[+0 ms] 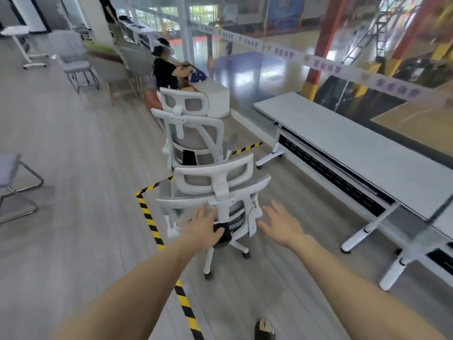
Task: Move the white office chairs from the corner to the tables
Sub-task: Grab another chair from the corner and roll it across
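Two white office chairs with grey mesh backs stand one behind the other on the wooden floor, their backs toward me. The near chair (220, 190) is just ahead of my hands. My left hand (202, 228) is stretched out with fingers spread, at the lower left of that chair's backrest; contact cannot be told. My right hand (282, 223) is open with straight fingers, just right of the backrest and apart from it. The far chair (191, 126) stands behind it. A long grey table (355, 148) on white legs runs along the right.
Yellow-black floor tape (148, 217) marks a zone around the chairs. A seated person (166, 69) works at a white box beyond them. Grey chairs (76, 60) stand at the back left and another (12, 182) at the left edge. A glass wall (306, 45) lines the right.
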